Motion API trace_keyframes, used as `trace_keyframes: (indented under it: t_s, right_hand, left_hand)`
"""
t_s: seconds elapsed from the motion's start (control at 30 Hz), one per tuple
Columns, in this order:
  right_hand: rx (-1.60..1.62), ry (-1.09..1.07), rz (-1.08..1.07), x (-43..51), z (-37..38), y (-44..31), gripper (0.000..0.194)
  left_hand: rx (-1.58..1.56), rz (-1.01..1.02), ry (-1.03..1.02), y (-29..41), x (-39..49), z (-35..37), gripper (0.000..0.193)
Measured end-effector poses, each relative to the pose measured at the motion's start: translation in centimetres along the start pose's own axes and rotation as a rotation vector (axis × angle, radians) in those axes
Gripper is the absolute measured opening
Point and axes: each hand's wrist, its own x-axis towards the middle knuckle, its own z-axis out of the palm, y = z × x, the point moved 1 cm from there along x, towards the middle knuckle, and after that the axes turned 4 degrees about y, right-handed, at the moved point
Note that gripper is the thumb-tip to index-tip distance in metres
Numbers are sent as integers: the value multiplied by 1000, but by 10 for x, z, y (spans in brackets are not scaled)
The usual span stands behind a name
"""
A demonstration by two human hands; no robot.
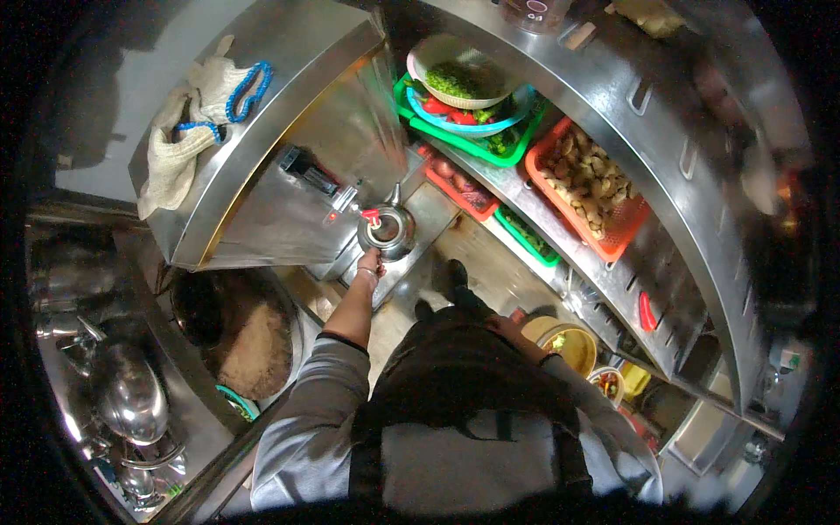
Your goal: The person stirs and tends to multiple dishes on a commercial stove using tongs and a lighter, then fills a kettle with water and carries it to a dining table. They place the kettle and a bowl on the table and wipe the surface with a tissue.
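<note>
A stainless steel kettle (399,248) stands open at the top on a metal ledge, under the tap of a steel water boiler. My left hand (371,262) is closed on the kettle's handle side, with the arm stretched forward. The red-levered tap (369,215) sits right over the kettle's mouth; whether water runs cannot be told. The kettle's spout points away from me. My right hand (508,326) hangs low by my right thigh, partly in shadow, and its fingers are hard to make out.
White knit gloves (172,154) with blue cuffs lie on the boiler's steel top (289,85). Shelves at the right bear a green basket (453,142) with vegetable bowls and an orange basket (617,252). Yellow tubs (581,348) stand low at the right. A large wok (259,348) is at the left.
</note>
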Motion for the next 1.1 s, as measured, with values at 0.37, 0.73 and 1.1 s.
trace_keyframes:
  t_s: [0.37,0.73,1.1]
  right_hand:
    - [-71,-22,44,-6,-7,-24,37]
    - [-36,-46,95,-10,-3,-21,41]
    - [-172,67,35,-10,2,-23,29]
  left_hand:
    - [-19,-25,-30,6,-15,1,16]
    - [1,-27,-22,-4,-1,-7,18]
    - [-14,-32,-44,-2,-3,-4,17]
